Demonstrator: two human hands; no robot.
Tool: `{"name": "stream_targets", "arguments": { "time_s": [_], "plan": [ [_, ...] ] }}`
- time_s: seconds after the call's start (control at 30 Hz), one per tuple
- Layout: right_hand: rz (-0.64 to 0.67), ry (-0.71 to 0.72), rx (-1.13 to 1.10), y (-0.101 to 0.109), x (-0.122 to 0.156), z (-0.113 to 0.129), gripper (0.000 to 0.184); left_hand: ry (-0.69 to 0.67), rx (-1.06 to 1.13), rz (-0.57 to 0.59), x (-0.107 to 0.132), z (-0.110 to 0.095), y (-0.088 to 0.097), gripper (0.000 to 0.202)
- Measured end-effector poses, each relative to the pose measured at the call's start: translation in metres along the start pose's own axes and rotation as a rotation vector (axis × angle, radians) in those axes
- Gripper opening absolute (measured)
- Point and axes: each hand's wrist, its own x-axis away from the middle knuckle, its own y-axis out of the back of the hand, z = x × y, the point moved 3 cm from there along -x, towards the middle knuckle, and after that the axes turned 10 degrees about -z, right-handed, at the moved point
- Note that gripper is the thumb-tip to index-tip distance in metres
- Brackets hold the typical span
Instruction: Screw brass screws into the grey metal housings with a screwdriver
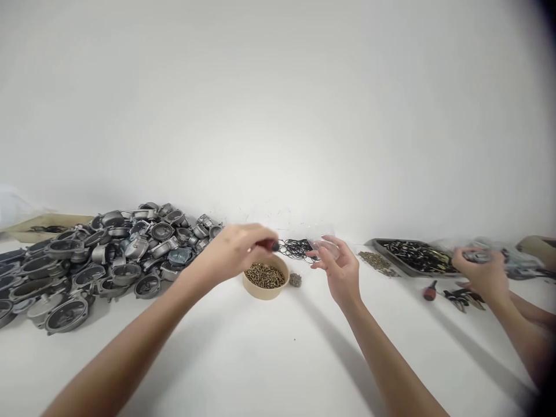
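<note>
My left hand (237,249) is closed, slightly blurred, above the left rim of a round tan bowl (266,292). A small dark object (275,245) pokes out from its fingertips, and its kind cannot be made out. Brass-coloured screws (264,275) fill the bowl. To the right, my right hand (342,272) is raised over the table with a clear plastic bag (328,246) between thumb and fingers. Behind the hands lies a tangle of thin black rings (296,249). A little clump of small greyish parts (295,280) rests against the bowl's right side.
Grey metal housings (139,246) are heaped at left, before a tan tray (47,223). At right are small brass parts (377,262), a black tray (402,269) of dark pieces and a red-and-black tool (430,291). A co-worker's hands (489,275) hold a grey metal part.
</note>
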Motion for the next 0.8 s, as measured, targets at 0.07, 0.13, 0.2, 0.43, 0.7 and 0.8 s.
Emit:
{"name": "stream_targets", "arguments": {
  "time_s": [0.07,0.13,0.2,0.43,0.7,0.8],
  "plan": [
    [0.014,-0.052,-0.033,0.000,0.000,0.001,0.051,-0.097,0.030,0.158,0.034,0.003,0.002,0.019],
    [0.047,-0.115,-0.044,-0.003,0.003,0.000,0.052,-0.147,0.003,0.308,0.075,0.013,-0.007,0.029],
    [0.116,-0.172,-0.038,-0.009,0.008,-0.003,0.053,-0.148,-0.032,0.378,0.112,0.025,-0.017,0.031],
    [0.283,-0.260,0.091,-0.030,0.025,-0.017,0.064,-0.170,-0.013,0.386,0.156,0.046,-0.029,0.052],
    [0.516,-0.263,0.119,-0.053,0.070,-0.028,0.053,0.136,0.065,0.349,0.167,0.043,-0.030,0.059],
    [0.681,-0.076,0.289,-0.069,0.109,-0.026,0.055,0.510,0.320,0.222,0.168,0.028,-0.034,0.072]
  ]
}}
